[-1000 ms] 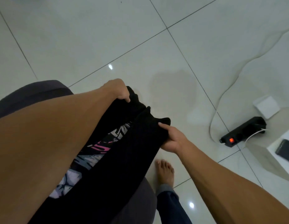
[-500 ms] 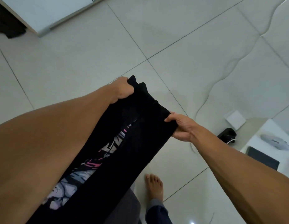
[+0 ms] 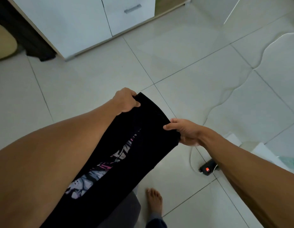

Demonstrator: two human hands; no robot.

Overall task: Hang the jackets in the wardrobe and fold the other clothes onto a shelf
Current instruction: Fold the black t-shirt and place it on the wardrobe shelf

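Black printed garment [image 3: 139, 145] stretched over the tiled floor [image 3: 184, 55], long axis running from near body to far edge; pinched shut at far corners by left hand [image 3: 125, 101] and right hand [image 3: 185, 132].

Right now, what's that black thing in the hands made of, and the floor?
The black garment looks like soft matte knit cloth with a printed picture; it sags between both hands. The floor looks like glossy pale ceramic tile, judging by its grout lines and sheen.
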